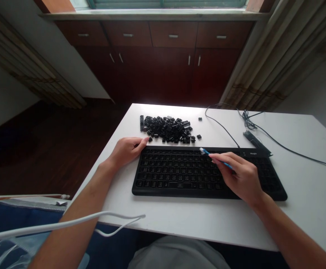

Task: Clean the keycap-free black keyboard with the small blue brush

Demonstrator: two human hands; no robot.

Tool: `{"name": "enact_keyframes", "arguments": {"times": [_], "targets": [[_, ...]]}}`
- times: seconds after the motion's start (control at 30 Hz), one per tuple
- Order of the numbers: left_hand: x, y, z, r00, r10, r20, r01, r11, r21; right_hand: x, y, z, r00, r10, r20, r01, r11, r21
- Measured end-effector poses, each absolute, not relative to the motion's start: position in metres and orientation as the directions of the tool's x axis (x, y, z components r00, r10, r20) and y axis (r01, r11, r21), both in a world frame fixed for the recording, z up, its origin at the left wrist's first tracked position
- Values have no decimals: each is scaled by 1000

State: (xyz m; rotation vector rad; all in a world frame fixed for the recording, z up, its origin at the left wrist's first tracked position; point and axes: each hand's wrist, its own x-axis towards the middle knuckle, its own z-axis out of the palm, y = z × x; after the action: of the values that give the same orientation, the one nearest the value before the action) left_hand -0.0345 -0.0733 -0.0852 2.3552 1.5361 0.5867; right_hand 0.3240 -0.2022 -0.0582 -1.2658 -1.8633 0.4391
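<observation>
Right hand (pixel 241 175) pinches blue toothbrush (pixel 204 151) between thumb and fingers, bristle end just over top edge of black keyboard (pixel 179 172); hand above keyboard's right half. Left hand (pixel 126 151) open, holding nothing, fingertips just beside keyboard's top-left corner, near black keycap pile (pixel 167 129) toward far edge of white desk (pixel 300 194). Few loose keycaps right of pile. Black cable (pixel 221 125) loops along far edge. Strip of desk between keyboard and near edge; wider stretch toward right edge.
</observation>
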Motion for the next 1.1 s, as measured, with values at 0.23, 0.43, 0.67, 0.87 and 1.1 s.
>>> {"name": "enact_keyframes", "arguments": {"times": [0.23, 0.43, 0.67, 0.87, 1.1], "targets": [[-35, -74, -85, 353, 917, 187, 806, -400, 437, 320, -205, -51, -126, 913, 389, 479, 399, -782], [-35, -73, -86, 359, 914, 190, 807, -406, 429, 320, -205, -54, -215, 957, 194, 372, 264, -890], [-36, -73, -88, 361, 912, 197, 808, -411, 421, 316, -206, -54, -121, 869, 480, 588, 452, -670], [-34, -73, -86, 369, 907, 201, 798, -421, 431, 315, -207, -58, -152, 973, 175, 394, 222, -892], [-34, -74, -85, 369, 904, 215, 794, -427, 433, 314, -207, -60, -262, 793, 550, 621, 575, -533]]}}
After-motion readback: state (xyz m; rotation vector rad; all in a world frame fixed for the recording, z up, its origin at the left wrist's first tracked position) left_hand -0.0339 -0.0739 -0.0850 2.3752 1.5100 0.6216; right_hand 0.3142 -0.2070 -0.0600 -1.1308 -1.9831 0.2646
